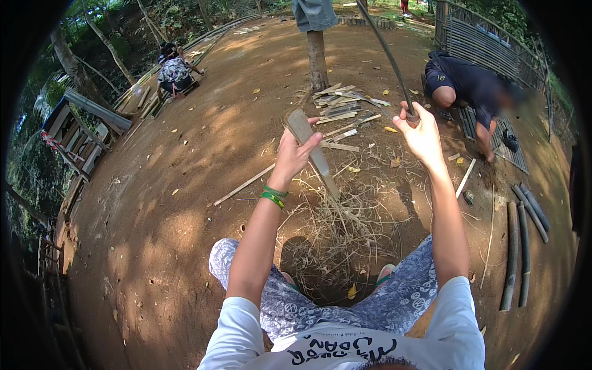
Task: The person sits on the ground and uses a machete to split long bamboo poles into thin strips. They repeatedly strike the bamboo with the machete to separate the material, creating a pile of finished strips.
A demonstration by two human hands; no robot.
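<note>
My left hand (292, 154) is closed around a flat, grey, machete-like blade (302, 126). Its broad end points up and away from me, and its narrow tan lower end slants down over a heap of pale, curly shavings (351, 216). Raised on the right, my right hand (422, 134) pinches the near end of a long, thin, dark stick (390, 58). From my fingers the stick runs up and leftward out of the top of the view. The two hands are well apart, with the shavings lying between my feet and just beyond.
Split bamboo strips (345, 102) lie by a tree trunk (317, 61) ahead. Dark poles (512, 259) rest on the ground at right. A person (468, 80) bends over a slatted panel (509, 148); another person (174, 71) crouches far left. A small wooden structure (77, 132) stands at left.
</note>
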